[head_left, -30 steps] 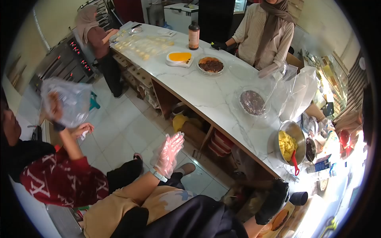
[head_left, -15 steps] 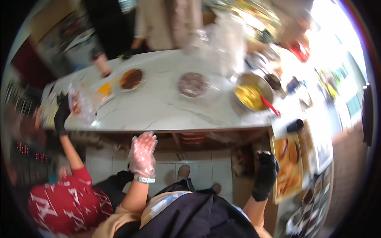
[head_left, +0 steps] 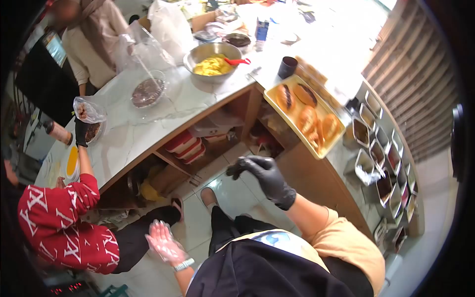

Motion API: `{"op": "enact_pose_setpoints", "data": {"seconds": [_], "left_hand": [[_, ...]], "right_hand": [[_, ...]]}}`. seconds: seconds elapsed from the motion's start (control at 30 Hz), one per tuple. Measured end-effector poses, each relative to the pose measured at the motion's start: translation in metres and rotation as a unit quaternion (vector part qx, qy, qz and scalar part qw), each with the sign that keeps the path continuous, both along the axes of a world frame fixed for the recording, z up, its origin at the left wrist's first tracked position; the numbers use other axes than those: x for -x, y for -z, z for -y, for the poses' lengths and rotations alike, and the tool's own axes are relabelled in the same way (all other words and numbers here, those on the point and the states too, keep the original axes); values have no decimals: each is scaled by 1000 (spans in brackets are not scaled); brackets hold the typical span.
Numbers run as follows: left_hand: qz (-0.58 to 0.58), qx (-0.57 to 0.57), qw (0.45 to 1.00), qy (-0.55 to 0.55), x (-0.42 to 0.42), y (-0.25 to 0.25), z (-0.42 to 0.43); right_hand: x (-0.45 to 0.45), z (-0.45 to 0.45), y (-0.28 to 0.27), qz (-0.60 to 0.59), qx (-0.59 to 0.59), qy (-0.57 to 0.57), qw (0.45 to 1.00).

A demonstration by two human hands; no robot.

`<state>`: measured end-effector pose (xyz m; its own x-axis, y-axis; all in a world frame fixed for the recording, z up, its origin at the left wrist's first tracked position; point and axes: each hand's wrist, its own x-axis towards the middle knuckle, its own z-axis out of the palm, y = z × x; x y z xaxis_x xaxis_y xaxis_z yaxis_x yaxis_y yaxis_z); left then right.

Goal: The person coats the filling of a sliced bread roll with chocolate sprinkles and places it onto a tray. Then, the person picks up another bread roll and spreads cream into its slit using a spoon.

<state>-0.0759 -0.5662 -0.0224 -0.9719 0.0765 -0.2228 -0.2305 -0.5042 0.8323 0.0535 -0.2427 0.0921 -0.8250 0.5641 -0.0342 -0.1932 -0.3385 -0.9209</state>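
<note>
My left hand (head_left: pixel 167 242), in a clear plastic glove with a watch at the wrist, hangs over the floor, fingers spread and nothing in it. In a black glove, my right hand (head_left: pixel 269 180) is raised in front of the counter; its fingers are bent and drawn together, with nothing visible in them. Closest to it on the counter is a yellow tray (head_left: pixel 316 152) of bread rolls (head_left: pixel 308 120), two with dark filling (head_left: pixel 285 99). A steel bowl (head_left: pixel 192 62) of yellow food (head_left: pixel 212 65) with a red-handled utensil (head_left: pixel 237 62) stands farther back.
At left, a person in a red top (head_left: pixel 74 222) holds a plastic bag (head_left: pixel 90 110) over a bowl of dark food (head_left: pixel 92 131). Another person (head_left: pixel 94 44) stands across the counter. A covered round dish (head_left: pixel 148 91), a dark cup (head_left: pixel 287 67) and metal containers (head_left: pixel 366 166) are around.
My view has swung to the right. My right hand has come up and inward from beside the tray; my left hand has lowered. The co-worker's bag is now over the dark-food bowl.
</note>
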Motion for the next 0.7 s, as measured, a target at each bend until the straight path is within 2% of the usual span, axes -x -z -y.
{"op": "enact_pose_setpoints", "data": {"seconds": [0.07, 0.27, 0.33, 0.37, 0.5, 0.57, 0.6, 0.7], "left_hand": [[68, 19, 996, -46, -27, 4, 35], [-107, 36, 985, -129, -110, -85, 78], [-115, 48, 980, -154, -114, -72, 124], [-89, 58, 982, -157, -95, -41, 169], [28, 77, 970, -228, -98, -64, 209], [26, 57, 983, -171, -106, -44, 270], [30, 49, 988, -143, -108, -50, 279], [118, 107, 971, -179, -121, -67, 301]], "right_hand": [[-2, 29, -10, 13, 3, -43, 999], [-13, 101, -14, 14, -9, -187, 982], [-18, 125, -23, 67, -45, -211, 974], [-17, 138, -29, 96, -62, -215, 970], [-14, 199, -32, 116, -68, -230, 964], [-20, 251, -16, 82, -82, -207, 971], [-20, 269, -16, 47, -49, -195, 978], [-36, 317, -12, 74, -21, -211, 974]]}}
